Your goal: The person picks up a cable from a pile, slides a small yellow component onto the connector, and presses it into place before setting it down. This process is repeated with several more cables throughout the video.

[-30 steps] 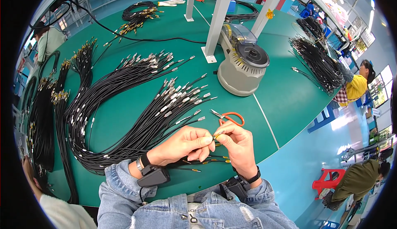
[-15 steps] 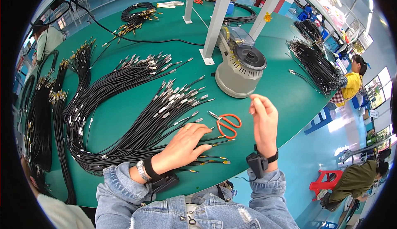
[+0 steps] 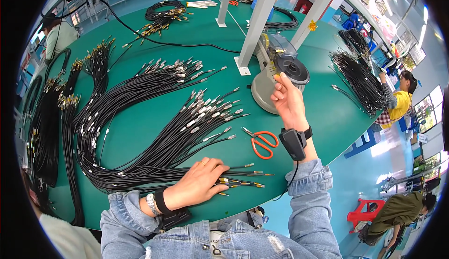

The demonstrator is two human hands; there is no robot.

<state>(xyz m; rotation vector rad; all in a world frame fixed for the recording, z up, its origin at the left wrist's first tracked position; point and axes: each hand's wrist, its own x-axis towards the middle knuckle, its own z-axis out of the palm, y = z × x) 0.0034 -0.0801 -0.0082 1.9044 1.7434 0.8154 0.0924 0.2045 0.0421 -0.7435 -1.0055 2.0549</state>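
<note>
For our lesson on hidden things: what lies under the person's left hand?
Black cables run beneath the left hand; their tipped ends show to its right. The stretches directly under it are covered, so their number cannot be told.

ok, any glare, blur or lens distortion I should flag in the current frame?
Head view: fisheye bends the green table's edge and leaves dark corners; glare on the blue floor at right, with bright windows beyond; left hand and scissors look reasonably sharp; items near the left rim look squeezed and harder to read.
</note>
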